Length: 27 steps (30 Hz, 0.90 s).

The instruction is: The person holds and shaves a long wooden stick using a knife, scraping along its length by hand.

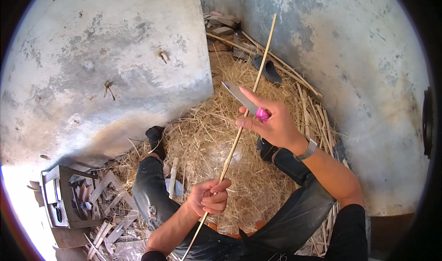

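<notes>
My left hand (pixel 209 199) grips the lower part of a long thin bamboo strip (pixel 258 79) that runs up and to the right past my right hand. In my right hand (pixel 269 120) is a knife with a pink handle (pixel 262 115). Its grey blade (pixel 239 96) points up and left and lies against the strip, with my thumb pressed next to it. My legs in dark trousers (pixel 154 194) stretch out over a heap of straw (pixel 207 136).
Grey concrete walls (pixel 115 63) close in on the left and right. Several bamboo strips (pixel 313 109) lean along the right wall. A dark sandal (pixel 267 70) lies on the straw further back. A metal box with scraps (pixel 69 196) sits at the lower left.
</notes>
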Each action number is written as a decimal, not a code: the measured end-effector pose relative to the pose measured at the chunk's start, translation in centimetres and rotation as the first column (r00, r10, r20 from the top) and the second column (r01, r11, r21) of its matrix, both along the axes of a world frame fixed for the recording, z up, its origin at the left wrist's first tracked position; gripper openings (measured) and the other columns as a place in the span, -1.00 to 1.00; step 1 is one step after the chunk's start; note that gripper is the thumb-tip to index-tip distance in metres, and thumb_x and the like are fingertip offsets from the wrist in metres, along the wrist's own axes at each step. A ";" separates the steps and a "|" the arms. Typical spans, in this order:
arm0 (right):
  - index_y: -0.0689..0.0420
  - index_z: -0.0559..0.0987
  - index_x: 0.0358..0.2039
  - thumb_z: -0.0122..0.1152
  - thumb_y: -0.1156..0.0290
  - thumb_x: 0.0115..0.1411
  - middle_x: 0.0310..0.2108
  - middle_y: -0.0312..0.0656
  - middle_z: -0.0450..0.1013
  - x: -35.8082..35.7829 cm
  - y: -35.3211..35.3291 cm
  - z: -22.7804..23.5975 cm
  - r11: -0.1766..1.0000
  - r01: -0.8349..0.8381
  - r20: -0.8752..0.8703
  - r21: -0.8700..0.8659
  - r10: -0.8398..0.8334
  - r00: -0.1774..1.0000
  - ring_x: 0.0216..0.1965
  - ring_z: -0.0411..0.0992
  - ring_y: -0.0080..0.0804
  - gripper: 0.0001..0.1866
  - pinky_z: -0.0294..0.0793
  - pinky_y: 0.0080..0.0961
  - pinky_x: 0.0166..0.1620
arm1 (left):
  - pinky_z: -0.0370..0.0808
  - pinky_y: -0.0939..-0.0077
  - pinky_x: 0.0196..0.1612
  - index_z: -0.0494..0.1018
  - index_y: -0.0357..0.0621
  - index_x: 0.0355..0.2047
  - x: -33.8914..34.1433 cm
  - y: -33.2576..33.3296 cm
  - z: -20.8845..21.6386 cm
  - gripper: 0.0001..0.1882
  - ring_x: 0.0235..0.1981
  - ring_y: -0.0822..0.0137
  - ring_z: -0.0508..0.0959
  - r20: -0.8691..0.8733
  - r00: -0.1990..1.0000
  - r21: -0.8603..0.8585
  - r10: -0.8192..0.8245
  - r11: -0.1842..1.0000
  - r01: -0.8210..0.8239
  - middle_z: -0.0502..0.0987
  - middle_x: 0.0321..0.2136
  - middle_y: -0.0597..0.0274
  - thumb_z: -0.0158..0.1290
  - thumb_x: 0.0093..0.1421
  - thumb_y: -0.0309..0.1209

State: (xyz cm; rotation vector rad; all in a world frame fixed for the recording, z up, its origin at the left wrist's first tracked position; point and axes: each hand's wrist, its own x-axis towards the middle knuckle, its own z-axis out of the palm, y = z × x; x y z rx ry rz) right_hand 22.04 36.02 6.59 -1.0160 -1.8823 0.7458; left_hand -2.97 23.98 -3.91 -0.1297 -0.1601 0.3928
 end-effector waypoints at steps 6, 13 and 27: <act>-0.01 0.46 0.33 0.48 0.22 0.21 -0.59 -0.53 0.18 1.4 0.8 0.1 0.995 0.081 0.076 -0.051 -0.077 0.994 -0.57 0.06 -0.73 -0.31 0.14 -0.64 -0.49 | 0.13 0.74 -0.79 0.23 0.04 -0.50 -0.1 0.0 -0.1 -0.56 -0.78 0.64 0.17 -0.005 1.000 -0.005 -0.025 1.000 0.025 0.26 -0.77 0.45 -0.27 0.54 -0.08; 0.02 0.48 0.31 0.48 0.27 0.20 -0.56 -0.55 0.22 2.4 1.4 0.3 0.980 0.189 -0.016 0.054 -0.189 0.982 -0.53 0.08 -0.74 -0.33 0.12 -0.65 -0.45 | 0.21 0.69 -0.74 0.34 -0.06 -0.44 0.5 -0.1 -0.4 -0.54 -0.80 0.55 0.19 -0.121 0.992 0.149 -0.015 0.988 0.033 0.27 -0.75 0.38 -0.25 0.53 -0.05; -0.11 0.48 0.32 0.24 0.49 0.26 -0.56 -0.22 0.40 0.7 -1.8 -0.6 0.942 -0.025 0.264 0.334 -0.068 0.962 -0.66 0.29 -0.50 -0.41 0.36 -0.47 -0.54 | 0.12 0.66 -0.66 0.09 0.06 0.48 -0.4 0.5 2.6 -0.47 -0.79 0.58 0.08 -0.558 0.555 0.622 0.618 0.753 -0.213 0.11 -0.76 0.47 -0.18 0.55 -0.31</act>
